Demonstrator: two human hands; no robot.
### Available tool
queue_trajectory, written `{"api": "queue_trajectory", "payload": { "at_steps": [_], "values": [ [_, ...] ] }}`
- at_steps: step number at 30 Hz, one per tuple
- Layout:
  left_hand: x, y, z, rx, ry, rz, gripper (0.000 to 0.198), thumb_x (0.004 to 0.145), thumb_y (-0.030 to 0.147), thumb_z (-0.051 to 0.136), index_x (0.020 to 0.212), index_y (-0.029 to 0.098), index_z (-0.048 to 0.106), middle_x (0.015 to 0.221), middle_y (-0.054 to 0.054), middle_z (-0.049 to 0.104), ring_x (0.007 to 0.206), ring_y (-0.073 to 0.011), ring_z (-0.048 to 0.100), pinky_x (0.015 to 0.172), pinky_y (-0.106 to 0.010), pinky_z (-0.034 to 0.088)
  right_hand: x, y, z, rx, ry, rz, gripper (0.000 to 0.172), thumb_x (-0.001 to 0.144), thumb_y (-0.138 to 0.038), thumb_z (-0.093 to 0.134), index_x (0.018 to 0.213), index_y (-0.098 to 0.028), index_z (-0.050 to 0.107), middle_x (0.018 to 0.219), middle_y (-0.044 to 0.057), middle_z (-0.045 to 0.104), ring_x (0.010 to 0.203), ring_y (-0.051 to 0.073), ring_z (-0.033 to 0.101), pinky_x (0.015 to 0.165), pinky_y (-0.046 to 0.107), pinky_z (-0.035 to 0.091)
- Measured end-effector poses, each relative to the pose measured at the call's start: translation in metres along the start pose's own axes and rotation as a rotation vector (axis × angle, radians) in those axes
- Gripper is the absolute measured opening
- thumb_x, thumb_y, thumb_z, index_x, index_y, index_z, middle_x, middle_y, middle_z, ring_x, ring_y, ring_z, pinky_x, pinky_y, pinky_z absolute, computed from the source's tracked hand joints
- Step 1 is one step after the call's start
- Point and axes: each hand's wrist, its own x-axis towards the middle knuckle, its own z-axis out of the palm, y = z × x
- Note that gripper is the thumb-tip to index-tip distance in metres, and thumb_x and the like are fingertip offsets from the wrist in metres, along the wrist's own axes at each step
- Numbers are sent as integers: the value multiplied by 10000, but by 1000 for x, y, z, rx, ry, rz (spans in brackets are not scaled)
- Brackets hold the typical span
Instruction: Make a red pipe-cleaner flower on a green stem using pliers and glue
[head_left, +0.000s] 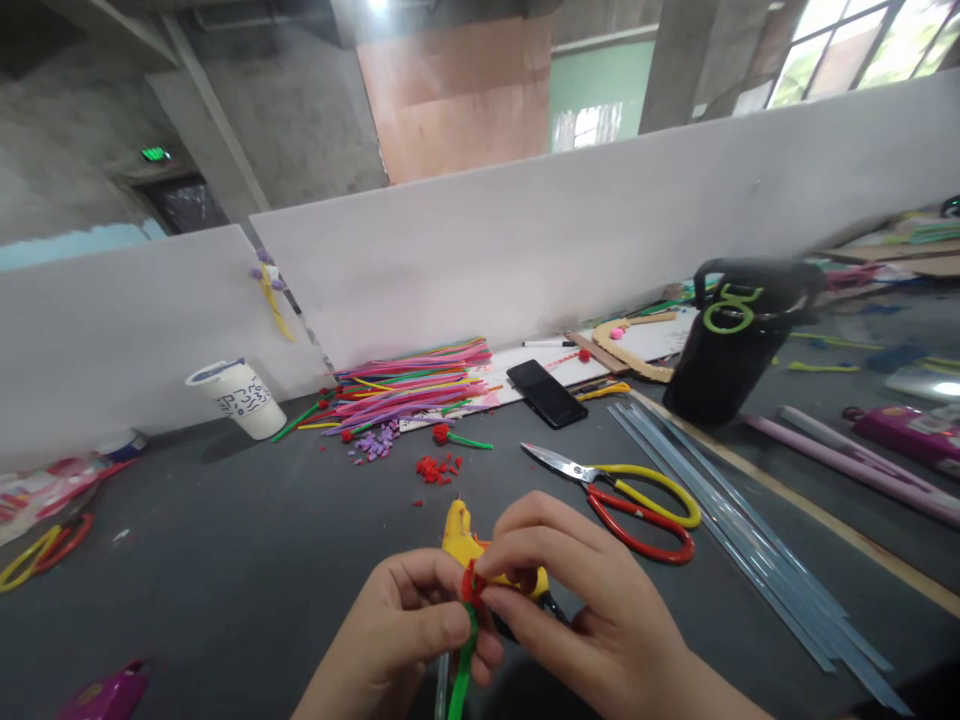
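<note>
A dark grey table [262, 540] spreads before me. Toward its far right stands a black flask [724, 365], with clear rods [739, 510] lying slantwise nearer me. My left hand [409, 625] has its thumb and fingers closed around a red-topped green stem [463, 665], low in front of me; my right hand [581, 600] pinches the red top between thumb and forefinger. Red-and-yellow-handled scissors [595, 473] lie beyond my right hand. A yellow glue gun [459, 535] rests just behind the stem. Farther off are small red scraps [431, 470].
</note>
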Motion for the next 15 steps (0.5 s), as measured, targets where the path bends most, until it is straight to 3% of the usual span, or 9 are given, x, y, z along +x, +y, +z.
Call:
{"api": "queue_trajectory", "payload": {
  "at_steps": [15],
  "values": [
    [2, -3, -1, -13, -9, 4, 232, 512, 276, 879, 612, 144, 716, 518, -19, 691, 451, -78, 591, 418, -135, 385, -5, 4, 0, -77, -75, -71, 67, 879, -149, 542, 869, -181, 601, 803, 33, 620, 742, 119, 579, 681, 217, 486]
  ]
}}
